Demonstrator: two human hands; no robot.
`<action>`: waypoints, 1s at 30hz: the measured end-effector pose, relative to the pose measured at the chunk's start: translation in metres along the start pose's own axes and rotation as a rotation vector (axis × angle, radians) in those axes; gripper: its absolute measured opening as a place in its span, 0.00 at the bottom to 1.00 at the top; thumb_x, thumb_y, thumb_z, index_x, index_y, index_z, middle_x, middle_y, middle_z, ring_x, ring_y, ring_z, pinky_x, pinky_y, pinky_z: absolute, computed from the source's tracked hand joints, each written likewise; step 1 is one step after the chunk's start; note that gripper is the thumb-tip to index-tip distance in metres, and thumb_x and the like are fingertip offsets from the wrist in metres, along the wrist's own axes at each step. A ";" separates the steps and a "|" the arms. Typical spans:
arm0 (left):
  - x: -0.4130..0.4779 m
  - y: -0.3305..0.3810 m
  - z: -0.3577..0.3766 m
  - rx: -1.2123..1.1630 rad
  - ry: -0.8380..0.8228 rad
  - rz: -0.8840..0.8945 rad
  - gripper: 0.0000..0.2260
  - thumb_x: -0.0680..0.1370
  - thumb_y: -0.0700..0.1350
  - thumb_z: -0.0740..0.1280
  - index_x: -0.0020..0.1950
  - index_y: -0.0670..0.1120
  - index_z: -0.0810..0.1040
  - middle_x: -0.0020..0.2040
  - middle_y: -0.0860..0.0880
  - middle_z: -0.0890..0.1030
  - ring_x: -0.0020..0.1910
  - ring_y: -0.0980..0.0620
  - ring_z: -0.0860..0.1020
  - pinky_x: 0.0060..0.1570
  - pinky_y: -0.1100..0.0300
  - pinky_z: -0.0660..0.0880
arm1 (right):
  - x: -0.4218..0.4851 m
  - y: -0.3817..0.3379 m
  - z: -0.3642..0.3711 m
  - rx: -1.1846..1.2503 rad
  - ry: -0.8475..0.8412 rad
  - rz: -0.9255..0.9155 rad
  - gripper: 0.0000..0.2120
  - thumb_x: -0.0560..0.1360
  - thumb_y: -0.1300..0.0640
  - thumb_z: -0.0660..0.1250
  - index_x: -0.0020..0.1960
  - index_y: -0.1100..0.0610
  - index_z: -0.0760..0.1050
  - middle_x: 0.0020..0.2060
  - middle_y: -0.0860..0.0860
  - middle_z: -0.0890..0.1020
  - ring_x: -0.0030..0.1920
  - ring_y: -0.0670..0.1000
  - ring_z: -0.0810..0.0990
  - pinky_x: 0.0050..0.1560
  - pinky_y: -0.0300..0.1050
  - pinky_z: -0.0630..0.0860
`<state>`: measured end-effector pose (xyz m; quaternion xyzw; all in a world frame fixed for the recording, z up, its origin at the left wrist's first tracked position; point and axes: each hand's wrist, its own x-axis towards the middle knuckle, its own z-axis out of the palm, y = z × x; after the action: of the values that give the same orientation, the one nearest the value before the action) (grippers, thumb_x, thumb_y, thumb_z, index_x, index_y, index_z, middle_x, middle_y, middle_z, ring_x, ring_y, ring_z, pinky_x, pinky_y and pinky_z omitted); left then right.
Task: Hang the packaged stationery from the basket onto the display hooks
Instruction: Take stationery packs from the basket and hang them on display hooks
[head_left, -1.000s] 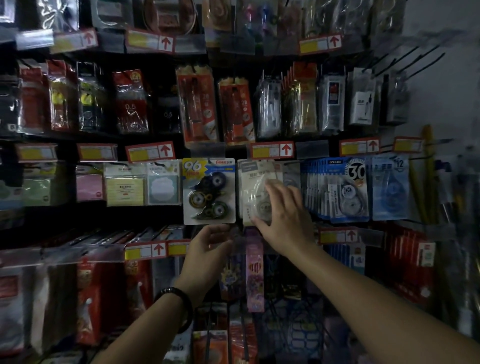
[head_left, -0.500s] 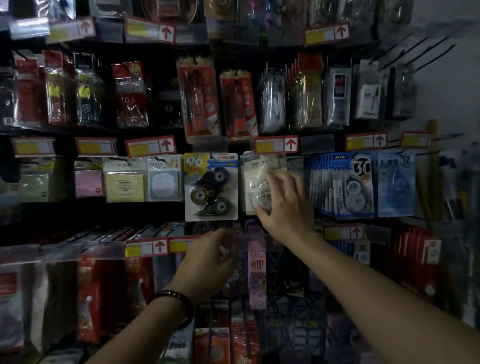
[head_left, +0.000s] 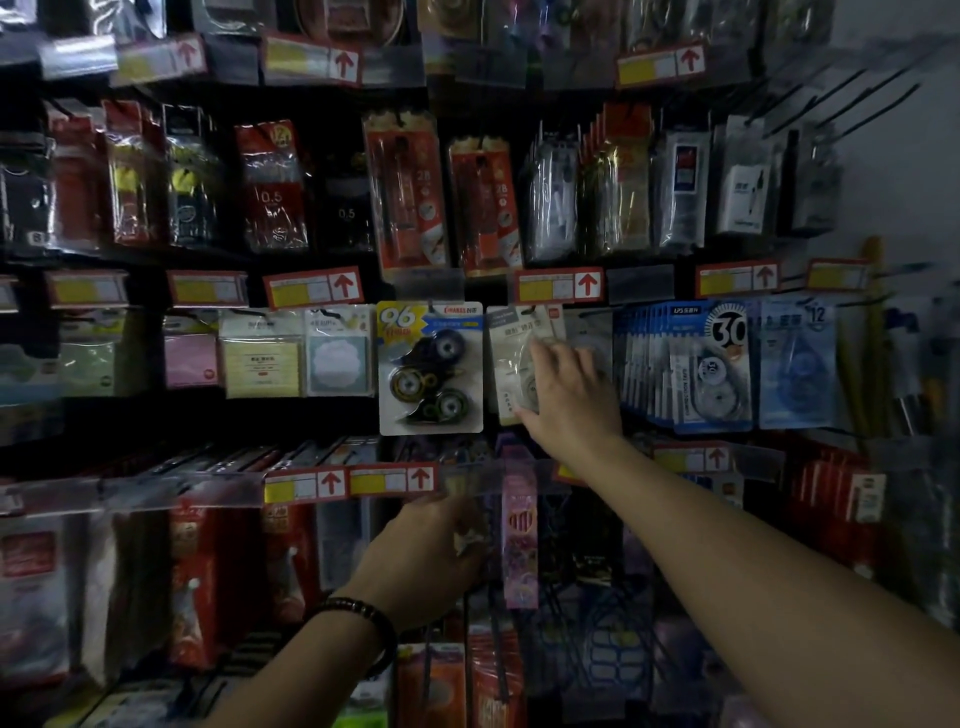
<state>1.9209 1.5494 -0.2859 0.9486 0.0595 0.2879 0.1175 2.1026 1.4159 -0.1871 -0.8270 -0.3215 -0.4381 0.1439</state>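
Now my left hand (head_left: 431, 551) has sunk below the price rail (head_left: 306, 483), curled, and I cannot tell what it holds. My right hand (head_left: 569, 397) still lies flat-fingered on the white correction-tape pack (head_left: 508, 338), which hangs between the "96" pack (head_left: 431, 369) and the "30" packs (head_left: 711, 364).

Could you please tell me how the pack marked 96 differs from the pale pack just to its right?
The 96 pack has a yellow and blue header; the pale pack is plain cream. The 96 pack shows three dark dispensers and hangs untouched; the pale pack looks narrower, with the right hand resting on it. Both hang side by side in one row.
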 end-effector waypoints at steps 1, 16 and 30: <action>-0.004 0.001 0.001 -0.012 -0.009 -0.001 0.08 0.82 0.55 0.68 0.61 0.58 0.78 0.57 0.58 0.78 0.55 0.56 0.79 0.55 0.55 0.82 | 0.001 -0.001 0.000 0.005 -0.013 0.000 0.47 0.74 0.40 0.75 0.82 0.53 0.52 0.75 0.54 0.68 0.71 0.60 0.67 0.61 0.58 0.78; -0.147 -0.022 0.081 -0.087 -0.325 -0.145 0.02 0.82 0.53 0.67 0.53 0.59 0.78 0.50 0.60 0.83 0.49 0.58 0.82 0.44 0.65 0.76 | -0.184 -0.025 -0.007 0.407 0.072 -0.136 0.12 0.79 0.50 0.66 0.57 0.56 0.78 0.52 0.51 0.77 0.55 0.55 0.77 0.51 0.53 0.78; -0.385 -0.068 0.272 -0.124 -0.863 -0.470 0.11 0.83 0.48 0.67 0.63 0.49 0.83 0.59 0.45 0.86 0.58 0.43 0.83 0.57 0.52 0.80 | -0.606 -0.048 0.133 0.557 -1.120 0.428 0.04 0.76 0.52 0.72 0.45 0.52 0.81 0.41 0.47 0.85 0.44 0.50 0.85 0.45 0.49 0.82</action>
<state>1.7520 1.4940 -0.7278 0.9334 0.2006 -0.1623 0.2494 1.9075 1.2752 -0.7605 -0.9074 -0.2776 0.1962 0.2472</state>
